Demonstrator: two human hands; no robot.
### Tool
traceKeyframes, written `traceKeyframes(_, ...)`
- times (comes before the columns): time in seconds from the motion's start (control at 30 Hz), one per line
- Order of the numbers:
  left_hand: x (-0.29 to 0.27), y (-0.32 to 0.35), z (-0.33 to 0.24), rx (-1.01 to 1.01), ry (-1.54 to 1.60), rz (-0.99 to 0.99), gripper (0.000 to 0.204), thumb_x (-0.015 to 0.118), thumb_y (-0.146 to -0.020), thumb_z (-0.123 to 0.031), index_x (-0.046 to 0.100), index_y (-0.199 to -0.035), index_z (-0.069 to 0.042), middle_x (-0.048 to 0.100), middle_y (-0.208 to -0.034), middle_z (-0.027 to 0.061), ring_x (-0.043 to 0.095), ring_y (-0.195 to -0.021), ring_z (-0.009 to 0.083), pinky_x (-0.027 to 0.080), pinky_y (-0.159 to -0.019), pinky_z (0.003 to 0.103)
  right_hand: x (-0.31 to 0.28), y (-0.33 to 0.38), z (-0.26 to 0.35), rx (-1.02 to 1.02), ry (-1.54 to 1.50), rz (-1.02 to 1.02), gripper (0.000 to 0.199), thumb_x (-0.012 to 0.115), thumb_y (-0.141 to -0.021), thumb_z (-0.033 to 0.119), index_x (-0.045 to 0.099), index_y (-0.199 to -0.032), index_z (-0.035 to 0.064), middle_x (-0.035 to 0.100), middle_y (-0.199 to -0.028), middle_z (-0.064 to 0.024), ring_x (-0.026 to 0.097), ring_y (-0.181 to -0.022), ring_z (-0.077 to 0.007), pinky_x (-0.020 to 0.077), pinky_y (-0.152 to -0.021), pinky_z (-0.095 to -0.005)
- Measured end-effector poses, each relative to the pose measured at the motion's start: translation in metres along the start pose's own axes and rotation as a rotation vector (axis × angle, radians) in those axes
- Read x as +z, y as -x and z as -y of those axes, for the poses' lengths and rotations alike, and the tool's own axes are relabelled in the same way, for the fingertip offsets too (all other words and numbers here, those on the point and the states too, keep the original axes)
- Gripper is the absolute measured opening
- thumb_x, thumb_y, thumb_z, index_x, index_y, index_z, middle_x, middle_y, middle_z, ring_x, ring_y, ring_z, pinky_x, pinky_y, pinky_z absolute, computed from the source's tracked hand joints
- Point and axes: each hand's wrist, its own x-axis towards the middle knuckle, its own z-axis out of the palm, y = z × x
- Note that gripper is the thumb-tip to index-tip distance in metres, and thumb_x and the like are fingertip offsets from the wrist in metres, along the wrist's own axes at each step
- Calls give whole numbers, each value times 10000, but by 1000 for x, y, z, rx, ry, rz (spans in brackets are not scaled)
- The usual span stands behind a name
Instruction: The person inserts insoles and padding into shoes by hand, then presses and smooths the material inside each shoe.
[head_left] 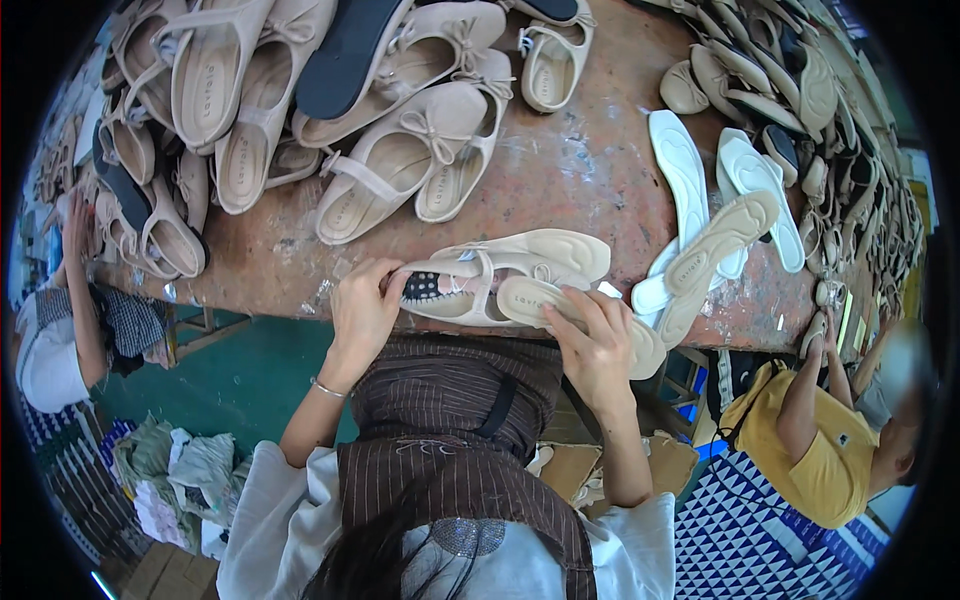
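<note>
My left hand [365, 308] grips the heel end of a beige strapped shoe [450, 308] with a bow, lying on its base near the table's front edge. Black-and-white dotted lining shows inside its heel. In my right hand [597, 335] is a beige insole [528, 298], its printed heel end over the shoe's opening near the strap. The insole's other end sticks out below my fingers, past the table edge. Just behind the shoe lies another beige insole-shaped piece [575, 248], partly hidden by it.
White insoles [678, 170] and beige insoles [718, 250] lie to the right on the worn table [560, 160]. Several beige shoes [380, 180] crowd the back left, and a heap of shoes [780, 80] fills the far right. Co-workers sit at left [60, 340] and right [810, 440].
</note>
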Motion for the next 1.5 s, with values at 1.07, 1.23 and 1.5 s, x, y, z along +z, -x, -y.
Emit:
traceKeyframes(1.07,48,2,26,-217,631,-230,247,866,-761,-46,709,-936,30,602,-819,47,535,-608,75,437,-528,230,88,-80,42,-205,-267,158,167,707,-745,-21,730,-910,-25,722,-1149,-116,677,-998,-308,539,-863,-405)
traceKeyframes(1.23,48,3,28,-320,689,-196,128,786,-804,9,700,-892,43,624,-790,67,522,-585,89,426,-540,247,86,-87,30,-446,-265,362,381,623,-808,27,663,-1185,-20,654,-1314,-136,682,-1020,-269,556,-876,-386)
traceKeyframes(1.5,48,-2,35,-103,483,-201,26,645,-914,61,652,-905,39,611,-682,-4,540,-568,11,431,-450,195,68,-86,45,-359,-130,517,586,591,-787,21,642,-1358,141,603,-1425,-91,674,-1124,-235,544,-932,-370)
